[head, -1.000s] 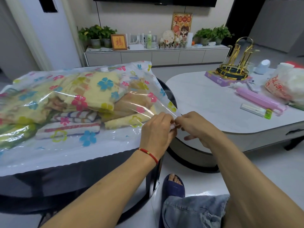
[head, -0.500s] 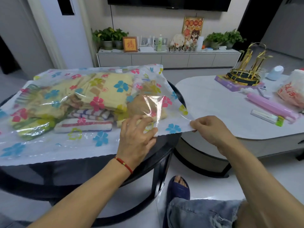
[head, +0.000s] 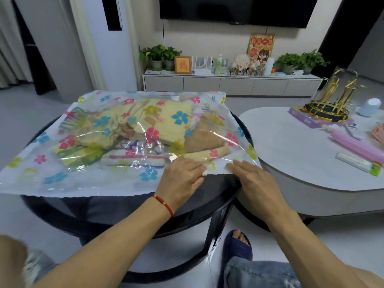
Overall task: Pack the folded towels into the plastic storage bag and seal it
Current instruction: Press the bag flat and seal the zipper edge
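Note:
A clear plastic storage bag (head: 87, 179) printed with coloured flowers lies flat on a round black table (head: 207, 206). Folded towels (head: 158, 125), yellow, striped and tan, show through it. My left hand (head: 182, 179) rests palm down on the bag's near right edge, fingers together. My right hand (head: 251, 181) lies flat just beside it at the bag's right corner, fingers pressing the plastic. The two hands sit a short gap apart along the bag's open edge.
A white oval table (head: 291, 154) stands to the right with a pink tube (head: 357, 146), a small box (head: 357, 163) and a gold stand (head: 332, 100). A TV cabinet (head: 228, 84) lines the far wall. My slippered foot (head: 236, 244) is below the table.
My hands went from pinching the bag's right corner in the air to lying flat on its near edge. The lifted corner now rests on the table.

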The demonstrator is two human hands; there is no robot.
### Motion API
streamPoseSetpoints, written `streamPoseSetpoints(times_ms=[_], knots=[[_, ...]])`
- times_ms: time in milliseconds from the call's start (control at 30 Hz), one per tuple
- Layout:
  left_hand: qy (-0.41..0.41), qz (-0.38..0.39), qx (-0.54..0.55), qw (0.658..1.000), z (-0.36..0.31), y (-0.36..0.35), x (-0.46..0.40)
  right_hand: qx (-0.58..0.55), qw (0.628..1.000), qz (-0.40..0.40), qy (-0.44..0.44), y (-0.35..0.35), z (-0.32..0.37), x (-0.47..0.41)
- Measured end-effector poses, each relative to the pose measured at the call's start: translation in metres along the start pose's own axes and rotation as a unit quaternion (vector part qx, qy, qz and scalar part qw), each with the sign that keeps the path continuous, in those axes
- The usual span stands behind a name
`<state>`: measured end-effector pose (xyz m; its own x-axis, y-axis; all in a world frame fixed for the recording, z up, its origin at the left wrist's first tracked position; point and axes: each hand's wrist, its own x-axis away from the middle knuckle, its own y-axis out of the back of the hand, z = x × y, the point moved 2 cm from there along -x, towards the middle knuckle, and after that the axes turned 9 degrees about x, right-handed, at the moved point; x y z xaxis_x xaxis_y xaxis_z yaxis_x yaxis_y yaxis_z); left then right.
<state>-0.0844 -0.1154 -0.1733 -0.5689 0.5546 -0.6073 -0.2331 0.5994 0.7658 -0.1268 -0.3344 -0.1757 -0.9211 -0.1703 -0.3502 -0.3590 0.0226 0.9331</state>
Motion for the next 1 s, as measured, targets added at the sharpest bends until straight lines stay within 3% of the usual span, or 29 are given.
streamPoseSetpoints(times_ms=[167,300,467,633,767,867,1000], knots=[[0.007,-0.058,-0.016,0.998,0.031,0.026,0.043,0.039,0.997,-0.069,0.011,-0.005,-0.005,0.005],[0.008,-0.06,-0.021,0.998,0.03,0.03,0.046,0.069,0.986,-0.139,0.052,-0.003,0.059,-0.004],[0.006,-0.059,-0.014,0.998,0.036,0.043,0.046,0.063,0.994,-0.07,0.062,-0.004,0.128,-0.031],[0.004,-0.011,-0.073,0.997,0.058,0.068,0.065,0.035,0.995,-0.07,0.062,-0.013,0.107,-0.015],[0.027,-0.012,-0.115,0.993,0.091,0.104,0.101,0.0,0.999,-0.038,0.004,-0.021,0.09,-0.001],[0.037,-0.024,-0.098,0.994,0.103,0.12,0.116,0.017,0.996,-0.078,-0.032,-0.02,0.116,0.001],[0.054,-0.045,-0.057,0.996,0.1,0.114,0.124,0.022,0.99,-0.129,0.057,-0.009,0.211,-0.023]])
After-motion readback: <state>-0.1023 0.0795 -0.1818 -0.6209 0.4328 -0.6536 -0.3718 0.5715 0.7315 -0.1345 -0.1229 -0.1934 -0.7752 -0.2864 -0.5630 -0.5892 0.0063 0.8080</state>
